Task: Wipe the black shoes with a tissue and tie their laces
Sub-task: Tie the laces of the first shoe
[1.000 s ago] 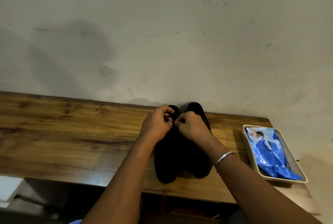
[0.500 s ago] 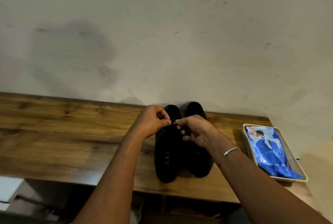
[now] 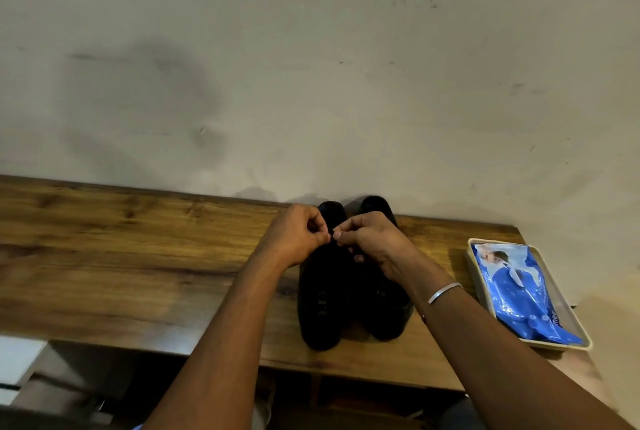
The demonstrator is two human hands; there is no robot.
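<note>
- The black shoes are standing as a pair, sides touching, toes toward the wall and heels toward you, on the wooden surface. They are sitting where they sat a second ago.
- The lace is showing only as a dark sliver between your fingertips, above the throat of the left-side shoe. The rest of it is too dark against the upper to trace.
- Your left hand is holding its grip pinched shut, thumb against forefinger, and by my judgement it is pinching the lace.
- Your right hand is doing the same from the other side, with its lower fingers curling down toward the shoe.
- A second ago both fists were pressing knuckle to knuckle low on the shoe. Half a second ago they were drawing apart. Now they are meeting tip to tip again.
- I am reading that as a tying pass under way on this shoe. Whether the knot is seating, I cannot tell.
- The blue wipes pack is lying in its tray to your right, well apart from the shoes and unmoved. Neither hand is carrying a tissue.
</note>
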